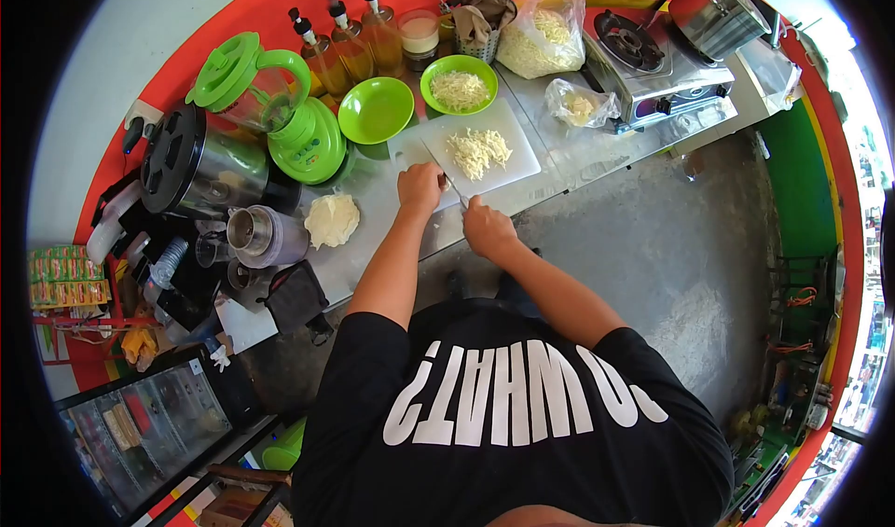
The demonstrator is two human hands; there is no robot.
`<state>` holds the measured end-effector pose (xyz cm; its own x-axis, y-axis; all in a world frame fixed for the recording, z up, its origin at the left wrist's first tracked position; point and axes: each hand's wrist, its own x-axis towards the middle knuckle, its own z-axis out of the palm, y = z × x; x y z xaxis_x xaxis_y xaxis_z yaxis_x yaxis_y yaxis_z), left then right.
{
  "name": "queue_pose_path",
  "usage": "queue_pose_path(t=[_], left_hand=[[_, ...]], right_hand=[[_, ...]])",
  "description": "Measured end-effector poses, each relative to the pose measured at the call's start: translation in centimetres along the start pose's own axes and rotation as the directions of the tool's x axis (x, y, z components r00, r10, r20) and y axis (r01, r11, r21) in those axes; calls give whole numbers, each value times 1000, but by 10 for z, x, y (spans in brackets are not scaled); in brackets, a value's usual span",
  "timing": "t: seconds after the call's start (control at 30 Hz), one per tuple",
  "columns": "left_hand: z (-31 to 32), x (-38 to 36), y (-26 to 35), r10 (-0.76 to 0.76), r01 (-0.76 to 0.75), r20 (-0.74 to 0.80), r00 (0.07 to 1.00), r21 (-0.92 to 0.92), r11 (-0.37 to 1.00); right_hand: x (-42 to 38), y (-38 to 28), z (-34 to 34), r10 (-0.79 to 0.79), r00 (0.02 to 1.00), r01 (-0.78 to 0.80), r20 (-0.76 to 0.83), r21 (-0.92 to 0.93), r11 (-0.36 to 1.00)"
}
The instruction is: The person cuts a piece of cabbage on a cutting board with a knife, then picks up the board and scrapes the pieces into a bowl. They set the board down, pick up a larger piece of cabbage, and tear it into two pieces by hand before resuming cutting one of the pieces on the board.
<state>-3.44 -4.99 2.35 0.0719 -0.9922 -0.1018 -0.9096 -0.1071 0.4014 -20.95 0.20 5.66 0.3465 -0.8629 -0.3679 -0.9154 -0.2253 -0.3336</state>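
My right hand [488, 227] is closed round the handle of a knife [455, 189], its blade pointing away from me over the white cutting board [522, 165]. Beside the blade, my left hand [421, 189] is curled with its fingertips down at the board's near-left part. A small pale bit shows at those fingertips, but most of whatever they hold is hidden. A heap of pale shredded vegetable, like cabbage [478, 152], lies on the board beyond the knife. To the left, a larger pale piece of cabbage [332, 220] rests on the metal counter.
Behind the board stand a green bowl with shreds [459, 86] and another green bowl [376, 110]. A green blender [303, 140], pump bottles [350, 42] and a steel thermos [266, 236] are on the left. Bagged shreds [543, 42] and a gas stove [657, 70] stand right.
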Motion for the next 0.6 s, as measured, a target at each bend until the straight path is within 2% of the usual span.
queue_pose_path(t=[0.1, 0.33, 0.4, 0.53, 0.6], left_hand=[[4, 1, -5, -49, 49, 3, 999, -93, 994], [2, 4, -2, -119, 123, 51, 992, -79, 989], [-1, 1, 0, -157, 164, 69, 985, -122, 979], [-6, -2, 2, -229, 247, 110, 967, -207, 947], [-6, -4, 2, -236, 256, 106, 966, -254, 933]], right_hand=[[-4, 1, 12, 36, 999, -36, 2, 5, 999], [2, 0, 4, -18, 1000, 18, -22, -14, 1000], [-2, 1, 15, 30, 999, -30, -15, 15, 999], [7, 2, 13, 25, 1000, -25, -6, -7, 1000], [10, 1, 5, -32, 999, 32, -23, -13, 999]])
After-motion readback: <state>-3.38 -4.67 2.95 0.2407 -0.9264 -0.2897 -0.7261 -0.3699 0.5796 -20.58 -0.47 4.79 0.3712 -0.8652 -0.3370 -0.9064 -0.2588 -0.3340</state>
